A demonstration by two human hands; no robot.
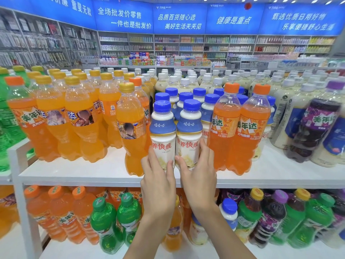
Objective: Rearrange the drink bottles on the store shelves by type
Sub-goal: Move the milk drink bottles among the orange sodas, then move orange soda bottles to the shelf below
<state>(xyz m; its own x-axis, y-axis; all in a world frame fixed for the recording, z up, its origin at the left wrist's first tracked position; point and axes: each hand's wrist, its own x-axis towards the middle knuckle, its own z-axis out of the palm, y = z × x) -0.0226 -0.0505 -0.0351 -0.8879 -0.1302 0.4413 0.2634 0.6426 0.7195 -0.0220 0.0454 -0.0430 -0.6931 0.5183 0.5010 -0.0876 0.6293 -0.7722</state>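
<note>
Head view: both hands reach to the front of the top shelf (89,171), each wrapped round one blue-capped milk drink. The left hand (158,181) grips the left milk bottle (162,135) low on its body, with fingers on its 9 o'clock side and thumb on its 3 o'clock side. The right hand (198,176) holds the right milk bottle (189,135) in mirror fashion: thumb at 9 o'clock, fingers curled round at 3 o'clock. The two bottles are upright and touch side by side; whether their bases rest on the shelf I cannot tell.

Just beside the pair at 9 o'clock stands a yellow-capped orange soda (130,131); at 3 o'clock stand two orange-capped orange sodas (226,128). Behind, at 12 o'clock, more blue-capped milk bottles (186,97) crowd together, with white-capped cream bottles (205,79) farther back. A purple grape soda (319,128) stands far out at 3 o'clock. On the lower shelf (56,251), at 7 o'clock of the hands, stand green soda bottles (104,221).
</note>
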